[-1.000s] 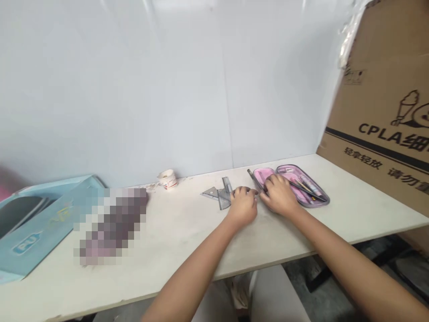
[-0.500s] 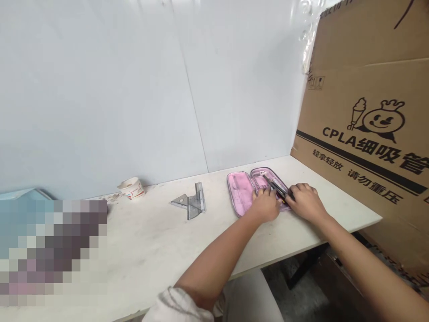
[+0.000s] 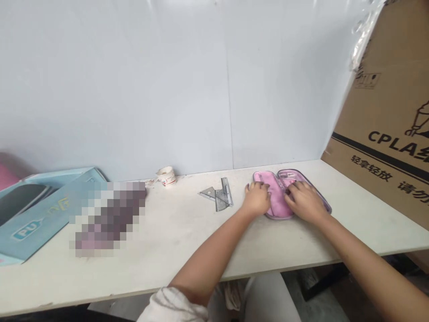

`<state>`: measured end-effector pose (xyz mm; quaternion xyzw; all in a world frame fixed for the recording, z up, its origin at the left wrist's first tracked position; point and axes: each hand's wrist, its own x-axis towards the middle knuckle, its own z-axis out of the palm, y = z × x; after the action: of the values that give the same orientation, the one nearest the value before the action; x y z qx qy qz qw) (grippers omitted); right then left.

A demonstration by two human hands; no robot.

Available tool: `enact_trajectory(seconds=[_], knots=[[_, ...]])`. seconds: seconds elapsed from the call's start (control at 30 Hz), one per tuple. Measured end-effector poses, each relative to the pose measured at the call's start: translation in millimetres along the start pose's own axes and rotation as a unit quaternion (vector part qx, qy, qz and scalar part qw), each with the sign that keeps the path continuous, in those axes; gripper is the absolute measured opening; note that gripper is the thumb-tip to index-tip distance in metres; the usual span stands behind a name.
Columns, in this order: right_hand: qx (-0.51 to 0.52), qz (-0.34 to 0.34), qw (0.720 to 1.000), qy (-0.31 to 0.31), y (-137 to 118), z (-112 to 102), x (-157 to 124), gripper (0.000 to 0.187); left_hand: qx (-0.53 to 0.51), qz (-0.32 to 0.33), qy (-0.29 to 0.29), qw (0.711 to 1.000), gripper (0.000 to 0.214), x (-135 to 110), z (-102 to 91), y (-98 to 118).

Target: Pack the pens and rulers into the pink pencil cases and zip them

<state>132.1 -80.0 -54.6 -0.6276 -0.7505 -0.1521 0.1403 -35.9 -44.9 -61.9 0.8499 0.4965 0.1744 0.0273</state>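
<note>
A pink pencil case [image 3: 277, 206] lies open on the white table [image 3: 174, 241]. My left hand [image 3: 256, 200] rests palm down on its left half, fingers bent and close together. My right hand [image 3: 304, 201] lies over the right half, knuckles up, covering what is inside. I cannot see anything held in either hand. Just left of the case lie transparent set squares and a short ruler [image 3: 218, 195].
A small torn paper cup [image 3: 166, 175] stands by the wall. A light blue box [image 3: 36, 212] and a blurred dark object [image 3: 109, 214] lie at the left. A large brown cardboard box [image 3: 389, 116] stands at the table's right end. A pale wall closes the back.
My left hand has moved from beside the rulers onto the case's left half. My right hand now covers the pens that showed in the right half.
</note>
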Motion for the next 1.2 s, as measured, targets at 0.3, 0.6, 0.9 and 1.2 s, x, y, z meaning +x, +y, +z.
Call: enact_trajectory(seconds=[0.3, 0.6, 0.9, 1.2], knots=[[0.13, -0.133, 0.981, -0.063, -134, 11, 37, 0.035, 0.073, -0.119, -0.088, 0.986, 0.054, -67, -37.7, -132], [0.135, -0.194, 0.963, -0.13, -201, 30, 49, 0.037, 0.057, -0.085, -0.14, 0.985, 0.049, -128, -74.1, -208], [0.514, -0.005, 0.836, -0.19, -264, 10, 71, 0.04, 0.029, -0.089, -0.069, 0.993, 0.02, -159, -93.1, -217], [0.573, 0.059, 0.768, -0.279, -277, 12, 60, 0.038, 0.045, -0.134, -0.047, 0.989, 0.029, -172, -84.5, -200]])
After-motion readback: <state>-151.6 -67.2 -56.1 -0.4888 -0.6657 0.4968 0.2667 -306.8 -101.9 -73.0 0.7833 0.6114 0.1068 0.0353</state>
